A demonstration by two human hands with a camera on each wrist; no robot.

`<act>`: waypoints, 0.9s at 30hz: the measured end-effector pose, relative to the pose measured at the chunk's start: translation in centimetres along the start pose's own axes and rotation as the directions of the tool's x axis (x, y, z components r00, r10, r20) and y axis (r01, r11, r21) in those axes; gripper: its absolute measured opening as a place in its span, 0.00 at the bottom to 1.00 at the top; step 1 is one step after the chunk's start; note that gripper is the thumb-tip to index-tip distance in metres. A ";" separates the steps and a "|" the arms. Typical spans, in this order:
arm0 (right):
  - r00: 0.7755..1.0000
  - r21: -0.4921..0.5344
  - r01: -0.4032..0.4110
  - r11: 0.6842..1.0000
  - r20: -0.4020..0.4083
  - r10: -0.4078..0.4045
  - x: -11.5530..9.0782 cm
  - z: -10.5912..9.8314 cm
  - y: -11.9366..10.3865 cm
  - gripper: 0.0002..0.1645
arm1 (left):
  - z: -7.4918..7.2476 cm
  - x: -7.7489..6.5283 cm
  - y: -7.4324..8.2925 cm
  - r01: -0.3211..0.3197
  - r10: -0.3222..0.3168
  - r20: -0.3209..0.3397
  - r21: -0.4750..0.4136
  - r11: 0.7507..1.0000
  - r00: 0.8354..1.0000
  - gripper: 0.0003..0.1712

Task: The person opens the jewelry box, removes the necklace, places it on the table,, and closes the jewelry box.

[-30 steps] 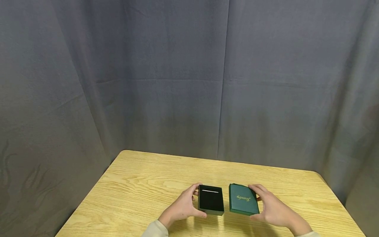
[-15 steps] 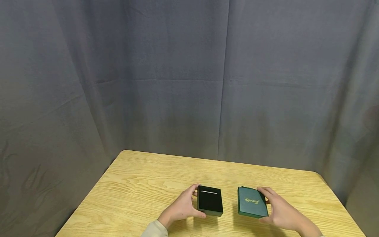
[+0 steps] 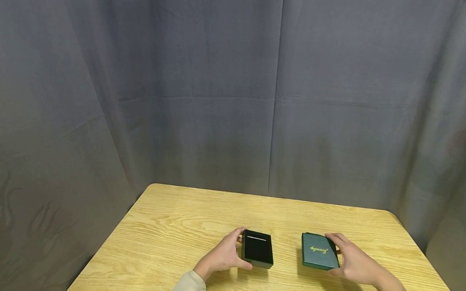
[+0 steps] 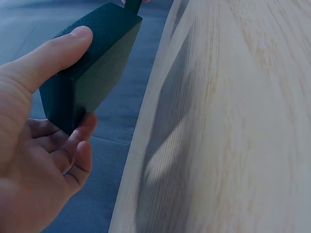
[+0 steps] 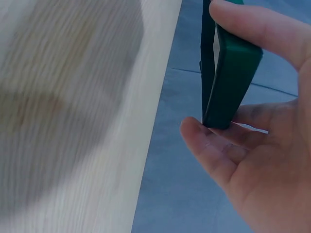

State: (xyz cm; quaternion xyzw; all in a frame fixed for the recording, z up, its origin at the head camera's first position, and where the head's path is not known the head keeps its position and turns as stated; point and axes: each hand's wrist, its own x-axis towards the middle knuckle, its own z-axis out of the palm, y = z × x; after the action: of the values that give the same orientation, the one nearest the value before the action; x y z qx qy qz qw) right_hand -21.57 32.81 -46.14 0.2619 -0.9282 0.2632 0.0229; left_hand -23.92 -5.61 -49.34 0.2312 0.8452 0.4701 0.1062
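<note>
My left hand grips the dark green base of a jewelry box by its left side, thumb on the near edge and fingers at the far corner. Its open top shows a black insert with a thin white slit. To the right, my right hand holds the green box lid, top face up, with gold lettering reading "Jewelry". In the left wrist view the box base is held above the table, its shadow below. The right wrist view shows the lid pinched between thumb and fingers, its hollow underside partly visible.
A light wood-grain table lies under both hands. Grey curtains hang behind it and along both sides. A beige sleeve covers the left wrist.
My right hand has carried the lid to the right and slightly nearer, widening the gap to the base. The left hand with the base has shifted only slightly left and nearer.
</note>
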 end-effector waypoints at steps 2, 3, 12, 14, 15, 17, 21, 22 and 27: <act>1.000 -0.004 -0.006 1.000 0.008 0.006 -0.1 0.0 0.2 0.54 | 0.0 0.0 0.0 -0.003 0.003 0.004 0.018 1.000 1.000 0.60; 1.000 -0.006 -0.010 1.000 0.014 0.010 -0.1 0.0 0.3 0.54 | 0.0 0.0 -0.1 -0.004 0.004 0.005 0.027 1.000 1.000 0.60; 0.998 -0.027 -0.040 0.999 0.043 0.041 -0.6 0.0 1.5 0.54 | 0.1 0.0 -0.2 0.019 -0.020 0.014 0.048 0.999 1.000 0.60; 0.998 -0.031 -0.042 0.999 0.047 0.044 -0.7 0.0 1.7 0.55 | 0.1 0.0 -0.3 0.029 -0.030 0.017 0.050 0.998 0.999 0.60; 0.998 -0.034 -0.042 0.999 0.049 0.044 -0.8 0.0 1.8 0.55 | 0.1 0.0 -0.3 0.031 -0.032 0.018 0.052 0.998 0.999 0.60; 0.998 -0.037 -0.043 0.998 0.053 0.045 -0.9 -0.1 2.0 0.55 | 0.1 0.0 -0.3 0.035 -0.037 0.019 0.061 0.998 0.999 0.60; 0.995 -0.021 -0.062 0.998 0.080 0.063 -1.0 -0.1 2.5 0.55 | 0.2 0.1 -0.3 0.044 -0.046 0.021 0.074 0.996 0.999 0.61; 0.993 -0.011 -0.071 0.997 0.092 0.072 -1.0 0.0 2.6 0.55 | 0.2 0.1 -0.3 0.048 -0.050 0.021 0.074 0.996 0.999 0.61; 0.982 0.033 -0.124 0.992 0.148 0.117 -1.1 0.1 3.0 0.55 | 0.2 0.0 -0.3 0.059 -0.062 0.024 0.081 0.995 0.998 0.61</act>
State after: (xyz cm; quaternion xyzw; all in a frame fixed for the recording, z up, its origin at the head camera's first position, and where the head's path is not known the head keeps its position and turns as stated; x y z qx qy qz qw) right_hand -22.15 35.45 -47.80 0.2242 -0.9359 0.2635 -0.0665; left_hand -23.92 -5.58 -49.75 0.2157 0.8684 0.4294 0.1221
